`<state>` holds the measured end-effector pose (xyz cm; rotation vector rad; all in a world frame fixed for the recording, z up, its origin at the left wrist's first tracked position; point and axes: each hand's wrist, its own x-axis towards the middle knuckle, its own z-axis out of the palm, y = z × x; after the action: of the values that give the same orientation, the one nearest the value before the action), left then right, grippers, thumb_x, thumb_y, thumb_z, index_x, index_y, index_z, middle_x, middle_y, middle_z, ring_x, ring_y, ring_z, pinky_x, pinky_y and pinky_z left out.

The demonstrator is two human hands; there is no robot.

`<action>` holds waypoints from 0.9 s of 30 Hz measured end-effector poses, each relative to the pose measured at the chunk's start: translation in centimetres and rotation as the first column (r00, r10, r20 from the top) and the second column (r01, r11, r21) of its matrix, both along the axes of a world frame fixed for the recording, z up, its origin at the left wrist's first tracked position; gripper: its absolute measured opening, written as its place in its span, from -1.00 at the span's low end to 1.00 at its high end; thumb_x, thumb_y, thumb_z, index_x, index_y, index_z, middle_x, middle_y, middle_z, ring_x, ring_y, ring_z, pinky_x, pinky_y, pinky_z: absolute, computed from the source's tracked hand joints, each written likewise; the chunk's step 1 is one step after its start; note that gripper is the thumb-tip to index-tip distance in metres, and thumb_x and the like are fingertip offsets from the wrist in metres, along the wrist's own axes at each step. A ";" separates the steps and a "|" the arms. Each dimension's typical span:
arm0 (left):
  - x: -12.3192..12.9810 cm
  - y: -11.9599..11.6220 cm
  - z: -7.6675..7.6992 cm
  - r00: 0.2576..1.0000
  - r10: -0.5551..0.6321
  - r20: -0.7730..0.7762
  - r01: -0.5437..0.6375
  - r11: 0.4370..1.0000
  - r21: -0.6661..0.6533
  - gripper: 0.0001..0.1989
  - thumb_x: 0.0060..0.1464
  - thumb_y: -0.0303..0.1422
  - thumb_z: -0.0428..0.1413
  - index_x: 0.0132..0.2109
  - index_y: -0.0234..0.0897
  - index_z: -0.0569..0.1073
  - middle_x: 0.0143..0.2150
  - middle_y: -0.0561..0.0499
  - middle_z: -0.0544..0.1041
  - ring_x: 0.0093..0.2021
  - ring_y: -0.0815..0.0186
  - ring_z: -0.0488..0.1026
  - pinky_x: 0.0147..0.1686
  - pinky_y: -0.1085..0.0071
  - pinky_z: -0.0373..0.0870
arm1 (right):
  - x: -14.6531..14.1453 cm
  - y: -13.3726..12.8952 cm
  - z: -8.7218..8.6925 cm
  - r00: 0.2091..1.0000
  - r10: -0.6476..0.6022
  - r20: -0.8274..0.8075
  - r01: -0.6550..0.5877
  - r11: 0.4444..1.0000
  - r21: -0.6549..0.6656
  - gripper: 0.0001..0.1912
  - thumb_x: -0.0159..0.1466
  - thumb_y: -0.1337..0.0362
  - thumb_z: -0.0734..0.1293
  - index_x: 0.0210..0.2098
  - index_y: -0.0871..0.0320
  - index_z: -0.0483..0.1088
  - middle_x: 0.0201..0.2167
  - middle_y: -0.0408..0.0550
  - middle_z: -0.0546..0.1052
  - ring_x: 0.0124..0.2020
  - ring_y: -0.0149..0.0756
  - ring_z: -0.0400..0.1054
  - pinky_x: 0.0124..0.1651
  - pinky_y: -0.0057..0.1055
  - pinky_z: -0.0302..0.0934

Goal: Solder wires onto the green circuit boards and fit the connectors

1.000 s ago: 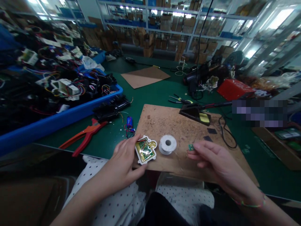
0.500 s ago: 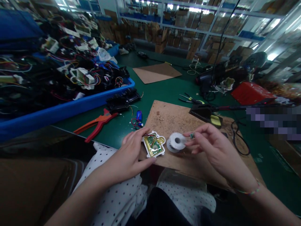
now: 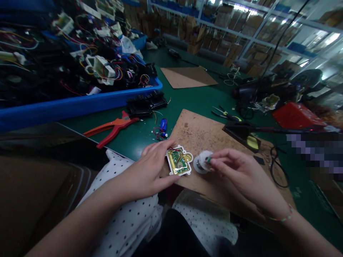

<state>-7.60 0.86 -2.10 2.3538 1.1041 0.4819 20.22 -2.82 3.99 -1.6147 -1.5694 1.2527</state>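
Note:
My left hand [image 3: 155,167] grips the left side of a white-framed circuit module [image 3: 180,161], its thumb at the lower edge and its fingers along the upper left. The module's green board and wires face up. Between thumb and forefinger, my right hand [image 3: 233,169] pinches a small green board [image 3: 208,160] over the white solder spool [image 3: 200,165]. That spool rests on the brown board [image 3: 198,132], just right of the module.
A blue bin [image 3: 80,103] of wired parts fills the left. Red-handled cutters [image 3: 114,129], a blue cylinder [image 3: 163,125], black housings [image 3: 146,103], pliers [image 3: 226,115] and a black holder with yellow sponge [image 3: 252,142] lie around the brown board.
My right hand has moved left with the small green board, from beside the spool to over it. The view has shifted, while my left hand keeps its grip on the module.

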 end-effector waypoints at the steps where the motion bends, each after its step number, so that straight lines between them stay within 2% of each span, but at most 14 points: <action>1: 0.0 0.0 0.0 1.000 -0.001 0.003 0.001 1.000 0.002 -0.12 0.16 -0.01 0.16 0.43 -0.17 -0.08 0.41 -0.23 0.19 0.41 -0.08 0.13 0.34 -0.08 0.12 | 0.0 0.2 0.0 0.999 -0.002 0.032 0.002 1.000 -0.002 -0.69 0.29 0.02 0.39 -0.15 0.13 0.51 -0.32 -0.06 0.63 -0.34 -0.34 0.51 -0.26 -0.43 0.39; 6: 0.0 -0.1 -0.2 1.000 0.009 0.016 -0.010 1.000 0.013 -0.14 0.17 0.00 0.15 0.42 -0.19 -0.05 0.43 -0.22 0.16 0.42 -0.06 0.10 0.37 -0.04 0.10 | -0.1 0.6 0.0 0.988 0.012 0.157 -0.020 0.998 0.051 -0.69 0.31 0.00 0.36 -0.12 0.05 0.57 -0.20 -0.08 0.64 -0.19 -0.26 0.52 -0.14 -0.35 0.41; 12: 0.1 0.0 -0.4 1.000 0.007 0.020 -0.007 1.000 0.002 -0.15 0.16 -0.01 0.16 0.42 -0.19 -0.02 0.42 -0.21 0.18 0.42 -0.04 0.12 0.37 -0.02 0.12 | -0.3 0.9 -0.2 0.945 0.140 0.296 -0.187 0.973 0.138 -0.72 0.39 0.03 0.27 -0.18 0.01 0.55 -0.16 -0.06 0.56 -0.13 -0.23 0.43 -0.04 -0.26 0.30; 16: 0.0 0.0 -0.3 1.000 0.008 0.015 -0.008 1.000 0.003 -0.15 0.16 0.00 0.16 0.42 -0.21 -0.03 0.41 -0.22 0.18 0.41 -0.02 0.12 0.37 0.01 0.13 | -0.1 1.3 -0.7 0.902 0.159 0.401 -0.250 0.950 0.185 -0.68 0.40 0.01 0.24 -0.23 0.01 0.55 -0.17 -0.01 0.47 -0.09 -0.19 0.34 0.01 -0.18 0.24; 21: 0.0 0.1 -0.2 1.000 -0.004 0.013 0.004 1.000 -0.017 -0.14 0.17 0.02 0.14 0.42 -0.24 -0.04 0.41 -0.26 0.17 0.41 -0.05 0.13 0.36 -0.03 0.14 | 0.2 2.1 -0.8 0.889 0.202 0.412 -0.299 0.936 0.185 -0.71 0.38 0.02 0.27 -0.20 -0.02 0.57 -0.14 -0.01 0.43 -0.04 -0.17 0.31 0.07 -0.11 0.23; 27: 0.2 0.1 0.1 1.000 -0.008 -0.010 0.007 0.999 -0.036 -0.13 0.16 0.00 0.16 0.41 -0.27 -0.03 0.41 -0.27 0.18 0.41 -0.03 0.12 0.37 0.00 0.12 | 0.4 2.3 -1.4 0.909 0.147 0.390 -0.263 0.928 0.264 -0.80 0.29 0.03 0.39 -0.15 -0.14 0.62 -0.13 -0.04 0.46 -0.04 -0.16 0.34 0.03 -0.11 0.25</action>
<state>-7.42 0.99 -2.00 2.3309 1.0993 0.4440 20.61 -0.49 2.56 -1.5631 -2.0986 0.7706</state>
